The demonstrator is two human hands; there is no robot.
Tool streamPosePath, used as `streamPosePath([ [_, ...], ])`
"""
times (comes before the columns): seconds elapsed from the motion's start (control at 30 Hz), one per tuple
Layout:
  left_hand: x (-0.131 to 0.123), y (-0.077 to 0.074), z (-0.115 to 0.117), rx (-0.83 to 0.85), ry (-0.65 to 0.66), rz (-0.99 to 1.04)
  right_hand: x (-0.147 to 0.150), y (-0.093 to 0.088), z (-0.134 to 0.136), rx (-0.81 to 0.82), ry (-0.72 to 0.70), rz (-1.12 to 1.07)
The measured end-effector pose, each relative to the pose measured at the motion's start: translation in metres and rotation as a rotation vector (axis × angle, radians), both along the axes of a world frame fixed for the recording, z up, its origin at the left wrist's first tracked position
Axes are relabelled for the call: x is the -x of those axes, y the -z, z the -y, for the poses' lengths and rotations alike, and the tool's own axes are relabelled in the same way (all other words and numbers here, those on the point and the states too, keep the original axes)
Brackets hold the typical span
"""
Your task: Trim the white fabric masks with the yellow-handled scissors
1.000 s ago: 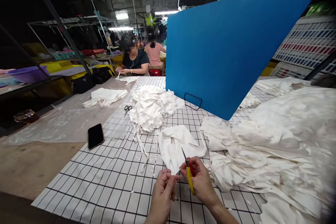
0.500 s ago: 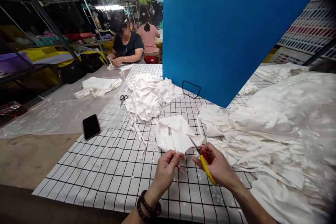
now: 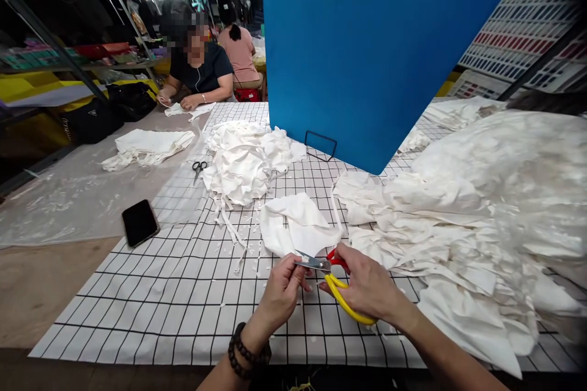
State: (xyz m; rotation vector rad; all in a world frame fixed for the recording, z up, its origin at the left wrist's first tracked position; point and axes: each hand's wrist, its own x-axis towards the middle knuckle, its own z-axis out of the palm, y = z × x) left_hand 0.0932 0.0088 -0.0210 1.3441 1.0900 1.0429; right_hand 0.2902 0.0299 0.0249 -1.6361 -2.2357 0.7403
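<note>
My left hand (image 3: pixel 283 286) pinches the near edge of a white cloth piece (image 3: pixel 305 220) that lies on the grid-patterned tablecloth. In my right hand (image 3: pixel 367 281) are scissors (image 3: pixel 342 296) with one red and one yellow handle. Their blades are parted and reach the cloth edge right at my left fingertips. Whether the blades touch the fabric is hard to tell. Small white scraps are scattered on the tablecloth around both hands.
A heap of white cloth pieces (image 3: pixel 241 162) lies beyond, with black-handled scissors (image 3: pixel 199 170) beside it. A phone (image 3: pixel 140 223) is at left. Many white cloths (image 3: pixel 440 238) cover the right side. A large blue board (image 3: pixel 367 61) stands behind. A co-worker (image 3: pixel 199 76) handles cloth across the table.
My right hand has turned the scissors leftward and opened the blades at the cloth edge by my left fingers. The whole view has shifted, so things sit further left.
</note>
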Motion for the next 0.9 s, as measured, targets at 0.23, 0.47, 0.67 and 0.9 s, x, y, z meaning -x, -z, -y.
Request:
streamPosePath([
  [0.23, -0.0007, 0.0033, -0.0003, 0.003, 0.016, -0.003, 0.0010, -0.0022, 0.0012, 0.011, 0.007, 0.008],
  [0.47, -0.0006, -0.0031, -0.0004, 0.002, 0.039, -0.002, -0.0013, -0.0020, 0.0017, 0.073, 0.006, 0.006],
  [0.67, -0.0007, -0.0047, 0.0003, 0.065, 0.051, 0.033, -0.0016, 0.0048, 0.0003, 0.019, 0.006, 0.061],
  [0.9, 0.0006, -0.0038, 0.0000, 0.086, 0.074, 0.081, -0.0027, 0.0053, -0.0004, -0.028, -0.023, 0.079],
])
